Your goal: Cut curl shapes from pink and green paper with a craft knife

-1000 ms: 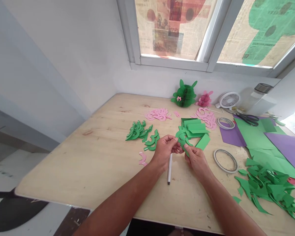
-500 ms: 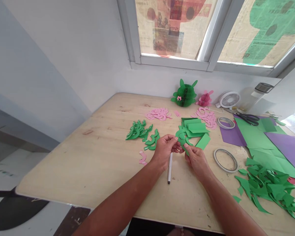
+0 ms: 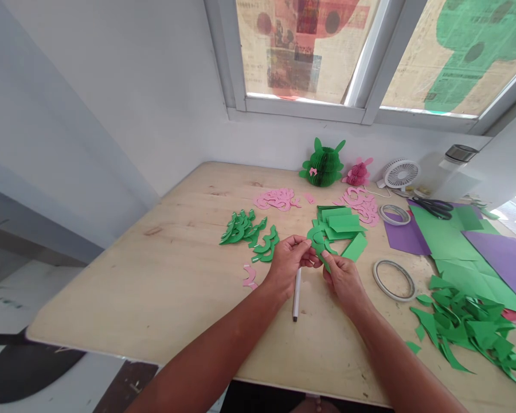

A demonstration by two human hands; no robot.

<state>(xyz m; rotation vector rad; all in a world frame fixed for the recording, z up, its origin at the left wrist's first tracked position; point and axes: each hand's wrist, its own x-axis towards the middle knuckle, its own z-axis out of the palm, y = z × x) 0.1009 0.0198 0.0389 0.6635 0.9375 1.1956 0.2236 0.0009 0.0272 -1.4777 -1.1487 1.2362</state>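
Between my hands is a curved green paper cutout point(image 3: 316, 238), raised over the middle of the table. My left hand point(image 3: 289, 261) pinches its left side with thumb and fingers. Its lower right end is gripped by my right hand point(image 3: 340, 275). Just under my left hand lies a white pen point(image 3: 297, 298) with a dark tip. Folded green paper pieces point(image 3: 341, 222) rest right behind the cutout. To the left are curved green cutouts point(image 3: 241, 228) with white strips on them, and a single pink cutout point(image 3: 250, 276).
Pink cutouts point(image 3: 279, 199), a green honeycomb paper figure point(image 3: 324, 166), a pink one point(image 3: 358, 173) and a small fan point(image 3: 401, 174) stand or lie at the back. Rightward are tape rolls point(image 3: 394, 281), scissors point(image 3: 433, 206), purple paper point(image 3: 406, 236) and green scraps point(image 3: 473, 324).
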